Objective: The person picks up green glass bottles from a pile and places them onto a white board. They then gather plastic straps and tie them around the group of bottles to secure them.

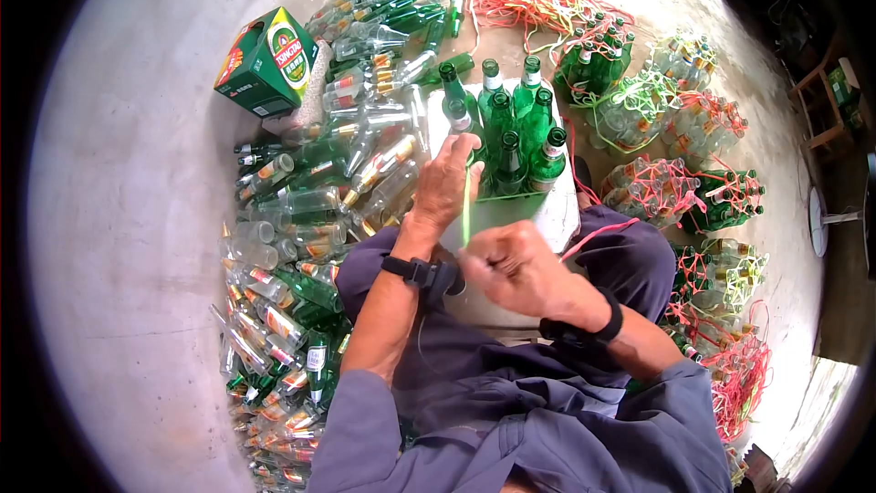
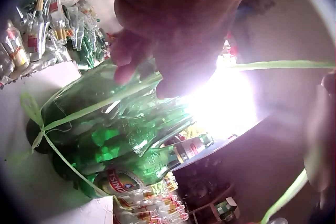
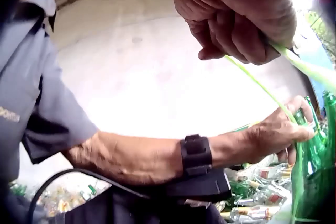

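Note:
Green glass bottles (image 1: 509,164) stand in a tight upright cluster on a white board (image 1: 555,221) between the person's knees. At the near left of the cluster, my left hand (image 1: 444,184) grips a green bottle (image 1: 463,119) at its upper part. A light green plastic strap (image 1: 467,205) passes by its fingers. My right hand (image 1: 516,265), a fist nearer the body, holds this strap, drawn fairly straight between both hands. In the left wrist view, the strap runs around the lower bottles to a knot (image 2: 44,128).
Many loose clear and green bottles (image 1: 315,228) lie heaped at the left, beside a Tsingtao carton (image 1: 274,64). Tied bottle bundles (image 1: 650,187) stand on the right. Tangled red strap (image 1: 538,0) lies at the back, and one red strap (image 1: 602,230) crosses the right knee.

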The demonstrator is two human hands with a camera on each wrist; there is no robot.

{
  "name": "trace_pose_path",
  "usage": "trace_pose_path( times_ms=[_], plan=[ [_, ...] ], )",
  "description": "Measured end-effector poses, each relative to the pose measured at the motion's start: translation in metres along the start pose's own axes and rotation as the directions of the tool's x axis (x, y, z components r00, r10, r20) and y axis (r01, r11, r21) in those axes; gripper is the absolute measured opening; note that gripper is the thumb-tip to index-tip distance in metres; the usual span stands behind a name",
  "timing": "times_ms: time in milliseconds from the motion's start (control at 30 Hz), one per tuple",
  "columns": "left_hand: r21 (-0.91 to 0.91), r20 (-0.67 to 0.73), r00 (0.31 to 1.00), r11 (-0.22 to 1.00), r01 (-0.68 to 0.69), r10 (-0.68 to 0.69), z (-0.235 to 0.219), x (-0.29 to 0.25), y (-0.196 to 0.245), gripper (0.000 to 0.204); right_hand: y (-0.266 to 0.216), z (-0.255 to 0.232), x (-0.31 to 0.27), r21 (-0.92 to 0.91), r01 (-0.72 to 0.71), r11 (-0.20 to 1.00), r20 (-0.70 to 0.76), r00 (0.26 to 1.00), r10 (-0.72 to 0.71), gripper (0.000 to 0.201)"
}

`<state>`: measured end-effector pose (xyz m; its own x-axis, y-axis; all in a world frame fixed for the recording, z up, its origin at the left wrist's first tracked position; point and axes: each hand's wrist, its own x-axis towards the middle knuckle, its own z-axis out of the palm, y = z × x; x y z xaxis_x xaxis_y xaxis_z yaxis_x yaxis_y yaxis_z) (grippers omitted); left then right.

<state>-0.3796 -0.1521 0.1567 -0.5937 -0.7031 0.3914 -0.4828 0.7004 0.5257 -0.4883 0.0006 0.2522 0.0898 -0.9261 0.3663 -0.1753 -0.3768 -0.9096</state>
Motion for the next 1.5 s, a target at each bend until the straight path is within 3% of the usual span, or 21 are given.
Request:
trace_pose_path(
  times_ms=[200, 267, 333, 467, 533, 600, 667, 700, 800, 867, 933, 1067, 1133, 1200, 1233, 1267, 1333, 1367, 1400, 1467, 1500],
  plan=[
    [-0.071, 0.013, 1.000, 0.997, 0.006, -0.006, -0.005, 0.001, 0.001, 0.034, 0.006, -0.005, -0.026, -0.061, -0.040, 0.997, 0.088, 0.995, 0.046, 0.020],
    [-0.080, 0.001, 1.000, 0.997, -0.006, 0.006, -0.004, 0.002, 0.001, 0.034, 0.006, -0.018, -0.038, -0.040, -0.146, 0.989, 0.091, 0.985, 0.149, 0.020],
    [-0.025, 0.019, 0.999, 0.999, 0.041, -0.041, -0.004, 0.000, 0.001, 0.034, 0.010, -0.037, -0.054, 0.040, -0.533, 0.845, 0.009, 0.846, 0.533, 0.026],
    [-0.008, 0.025, 0.996, 0.997, 0.080, -0.080, -0.003, -0.001, 0.003, 0.035, 0.015, -0.092, -0.049, 0.046, -0.553, 0.832, -0.145, 0.820, 0.553, 0.029],
    [0.024, 0.033, 0.995, 0.995, 0.094, -0.095, -0.003, 0.000, 0.004, 0.035, 0.041, -0.107, -0.053, -0.239, -0.409, 0.880, -0.158, 0.911, 0.381, 0.029],
    [0.062, 0.038, 0.993, 0.992, 0.110, -0.113, -0.004, 0.001, 0.004, 0.036, 0.049, -0.115, -0.050, -0.183, -0.505, 0.844, -0.230, 0.856, 0.462, 0.029],
    [0.066, 0.028, 0.995, 0.993, 0.094, -0.096, -0.005, 0.002, 0.005, 0.036, 0.067, -0.127, -0.050, -0.348, -0.365, 0.864, -0.205, 0.929, 0.310, 0.028],
    [0.067, 0.029, 0.996, 0.994, 0.087, -0.089, -0.005, 0.003, 0.006, 0.036, 0.069, -0.134, -0.044, -0.503, -0.168, 0.848, -0.088, 0.986, 0.143, 0.023],
    [0.053, 0.023, 0.993, 0.992, 0.114, -0.115, -0.003, 0.001, 0.006, 0.035, 0.090, -0.145, -0.041, -0.481, -0.242, 0.842, -0.116, 0.970, 0.213, 0.018],
    [0.049, 0.033, 0.992, 0.991, 0.122, -0.124, -0.003, 0.001, 0.005, 0.036, 0.095, -0.153, -0.034, -0.526, -0.150, 0.837, -0.068, 0.989, 0.135, 0.017],
    [0.053, 0.035, 0.992, 0.991, 0.120, -0.122, -0.003, 0.000, 0.004, 0.037, 0.110, -0.165, -0.029, -0.702, 0.112, 0.703, 0.126, 0.991, -0.032, 0.018],
    [0.056, 0.032, 0.994, 0.993, 0.101, -0.103, -0.004, -0.001, 0.006, 0.040, 0.123, -0.174, -0.023, -0.612, -0.099, 0.785, 0.021, 0.990, 0.141, 0.023],
    [0.057, 0.047, 0.993, 0.993, 0.102, -0.104, -0.004, -0.002, 0.005, 0.041, 0.145, -0.189, -0.021, -0.632, 0.004, 0.775, 0.088, 0.994, 0.066, 0.023],
    [0.083, 0.079, 0.989, 0.989, 0.122, -0.129, -0.005, -0.003, 0.007, 0.041, 0.140, -0.197, -0.019, -0.341, -0.454, 0.824, -0.090, 0.888, 0.452, 0.024],
    [0.096, 0.068, 0.990, 0.989, 0.113, -0.120, -0.005, -0.003, 0.008, 0.043, 0.127, -0.199, -0.012, -0.329, -0.565, 0.756, -0.141, 0.822, 0.552, 0.027],
    [0.092, 0.067, 0.991, 0.990, 0.110, -0.117, -0.005, -0.003, 0.009, 0.043, 0.140, -0.210, -0.013, -0.332, -0.565, 0.755, -0.145, 0.821, 0.552, 0.027],
    [0.090, 0.085, 0.982, 0.983, 0.159, -0.166, -0.007, -0.002, 0.014, 0.050, 0.160, -0.227, -0.013, -0.513, -0.336, 0.790, -0.039, 0.928, 0.369, 0.029],
    [0.097, 0.053, 0.988, 0.985, 0.143, -0.148, -0.010, -0.004, 0.020, 0.050, 0.154, -0.235, -0.010, -0.280, -0.637, 0.718, -0.104, 0.763, 0.637, 0.028],
    [0.096, 0.054, 0.988, 0.986, 0.140, -0.145, -0.012, -0.005, 0.027, 0.050, 0.151, -0.233, -0.007, -0.280, -0.638, 0.717, -0.107, 0.763, 0.638, 0.028],
    [0.337, -0.229, 0.972, 0.941, 0.027, 0.054, -0.015, -0.009, 0.044, 0.044, 0.149, -0.232, -0.007, 0.020, -0.645, 0.764, -0.064, 0.762, 0.645, 0.029],
    [0.328, -0.238, 0.967, 0.945, -0.011, 0.094, -0.019, -0.013, 0.056, 0.038, 0.170, -0.240, -0.012, 0.302, -0.649, 0.698, 0.008, 0.734, 0.679, 0.025]
  ],
)
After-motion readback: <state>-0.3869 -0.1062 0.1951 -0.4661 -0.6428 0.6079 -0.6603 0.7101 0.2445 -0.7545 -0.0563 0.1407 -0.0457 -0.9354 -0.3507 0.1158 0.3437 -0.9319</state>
